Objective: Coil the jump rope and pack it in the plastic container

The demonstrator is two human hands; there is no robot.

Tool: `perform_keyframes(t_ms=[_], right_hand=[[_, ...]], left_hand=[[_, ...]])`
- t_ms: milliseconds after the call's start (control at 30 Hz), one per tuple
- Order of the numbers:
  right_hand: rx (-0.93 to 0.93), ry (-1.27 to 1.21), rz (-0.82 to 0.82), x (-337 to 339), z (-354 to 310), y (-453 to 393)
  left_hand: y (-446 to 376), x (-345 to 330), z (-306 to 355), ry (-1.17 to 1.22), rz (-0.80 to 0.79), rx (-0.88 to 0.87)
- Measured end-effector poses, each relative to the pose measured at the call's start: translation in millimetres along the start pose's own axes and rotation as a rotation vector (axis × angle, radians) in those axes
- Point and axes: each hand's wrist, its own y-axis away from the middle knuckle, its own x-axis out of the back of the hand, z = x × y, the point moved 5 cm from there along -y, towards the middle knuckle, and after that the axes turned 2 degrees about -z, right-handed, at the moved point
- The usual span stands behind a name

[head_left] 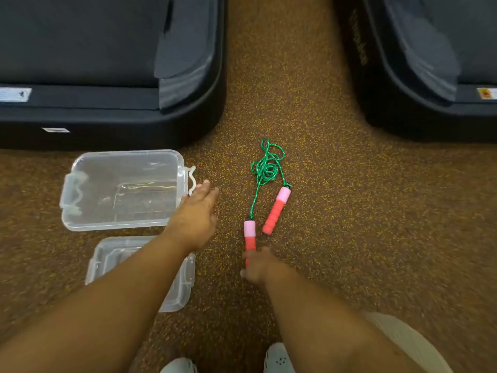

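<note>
1. Lying at the far left on the speckled brown floor (336,211), the clear plastic container (80,222) sits open side up, with a latch on its left wall and another on its right; nothing can be made out inside it but glare and the floor seen through its bottom.
2. Just nearer the person, the container's clear lid (107,254) lies flat on the floor, partly hidden under the left forearm, with nothing visible on the part that shows.
3. The left hand (195,211) reaches forward past the container's right wall, palm down with fingers straight and close together, holding nothing; its fingertips are near the right latch, though contact with the box cannot be judged.
4. Right of that hand, the jump rope (265,168) lies on the floor outside the container: its green cord sits in a loose tangle farther away, with two strands running back to two handles.
5. The near handle (249,235), pink above red, lies upright in the view, and the right hand (259,265) is at its lower end. The hand is blurred, so whether it grips the handle cannot be told.
6. The far handle (277,210) lies tilted just to the right, touched by neither hand.
7. Dark machine bases (107,125) stand beyond, at left and right.
</note>
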Motion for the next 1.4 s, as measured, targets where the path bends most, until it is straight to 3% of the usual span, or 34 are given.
perform_keyframes(t_ms=[200,533,767,1000,1200,1267,1400], right_hand=[[-0.019,0.048,-0.066,-20.0,-1.1,-12.2],[-0.055,0.047,0.05,-16.9,-11.9,-11.7],[0.085,-0.11,0.387,47.7,-45.5,28.6],[0.257,-0.575,0.508,69.2,-54.2,68.8],[0.469,-0.742,0.578,69.1,-59.8,123.9],[0.555,-0.722,0.591,66.2,-64.7,145.5],[0.701,-0.634,0.578,58.3,-69.3,183.8]], left_hand=[[4.9,-16.3,-13.7,0.073,0.046,-0.06],[24.9,-10.5,-19.0,0.163,0.069,-0.09],[22.1,26.8,1.9,0.317,0.134,-0.06],[23.0,60.2,17.6,0.536,0.23,-0.006],[37.6,69.7,18.4,0.81,0.295,0.164],[47.9,72.0,24.6,0.96,0.239,0.234],[72.6,89.8,44.4,1.525,0.005,0.274]])
